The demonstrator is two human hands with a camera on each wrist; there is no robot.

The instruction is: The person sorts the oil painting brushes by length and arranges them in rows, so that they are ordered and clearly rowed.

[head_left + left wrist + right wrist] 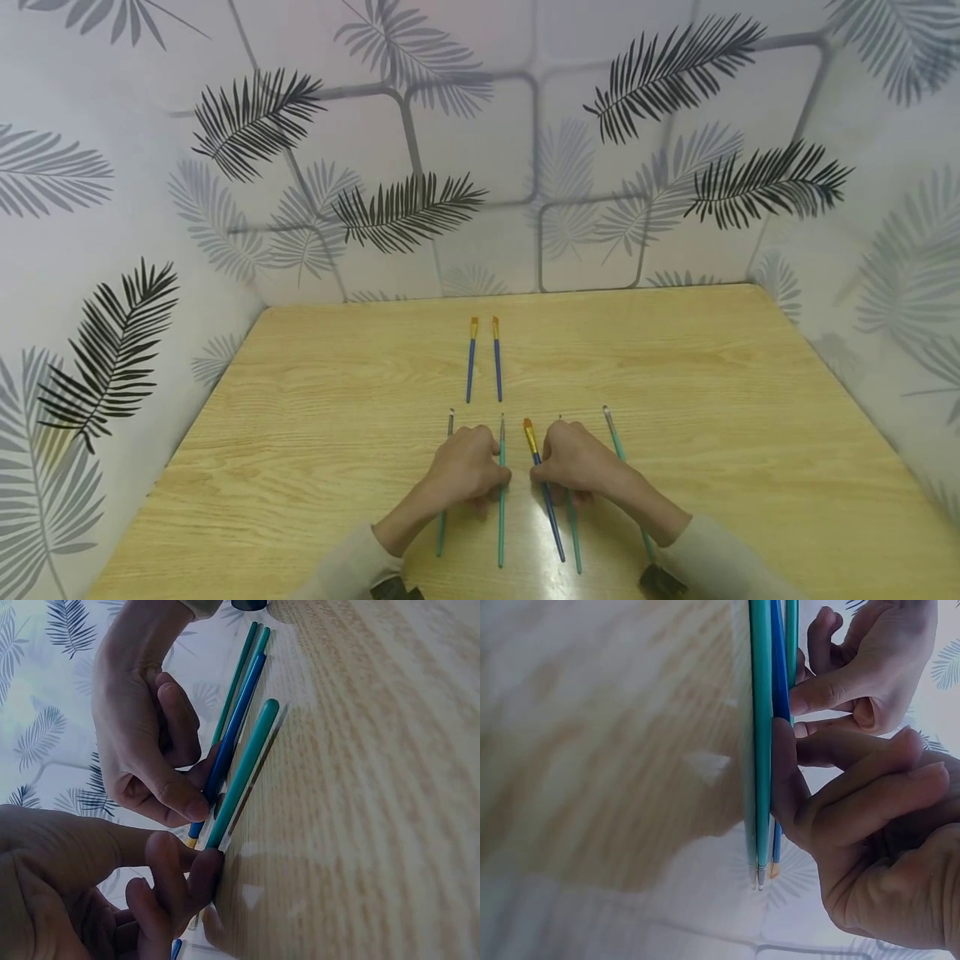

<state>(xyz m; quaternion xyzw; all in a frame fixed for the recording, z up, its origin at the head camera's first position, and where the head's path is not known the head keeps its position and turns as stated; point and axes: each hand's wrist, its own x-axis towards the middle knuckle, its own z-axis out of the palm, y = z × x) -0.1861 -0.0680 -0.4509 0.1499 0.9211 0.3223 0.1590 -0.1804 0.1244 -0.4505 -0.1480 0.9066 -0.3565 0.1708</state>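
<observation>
My left hand (467, 468) pinches a thin teal paintbrush (501, 537) between thumb and fingers, bristle end pointing away from me. Beside it, my right hand (576, 460) pinches a blue paintbrush (553, 521) with a gold ferrule and orange bristles, slightly slanted. Under the right hand lies another teal paintbrush (574, 537), partly covered by the fingers. One more teal paintbrush (441, 533) passes beneath the left hand. In the left wrist view, the teal handle (244, 772) lies low along the tabletop, with the blue handle (238, 716) just past it.
Farther back on the wooden table (337, 375), two blue paintbrushes (470, 367) lie side by side. To the right of my right hand rests a teal paintbrush (616, 443), its lower part behind the forearm. A leaf-patterned wall (487, 250) borders the table's far edge.
</observation>
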